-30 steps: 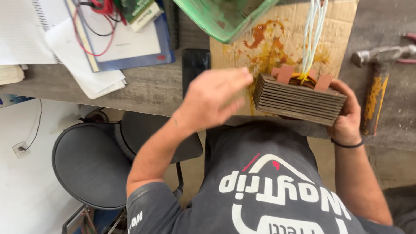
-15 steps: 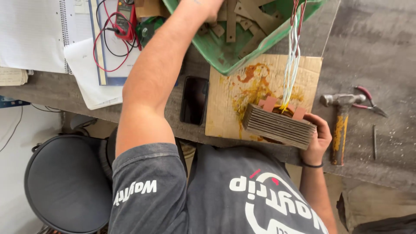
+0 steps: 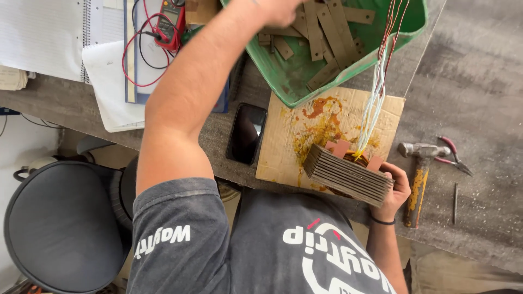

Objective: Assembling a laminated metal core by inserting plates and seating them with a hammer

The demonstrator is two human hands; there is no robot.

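Both your hands are busy. Past the red multimeter, your left hand reaches into the green plastic tub, among its flat brown metal strips; the frame edge cuts off the fingers, so I cannot tell whether they grip anything. The stained cardboard sheet likely shields the bench. On it sits the grey stack of thin metal plates, coloured wires rising from it. Your right hand clasps its right end, probably to steady it, beside the yellow-handled hammer.
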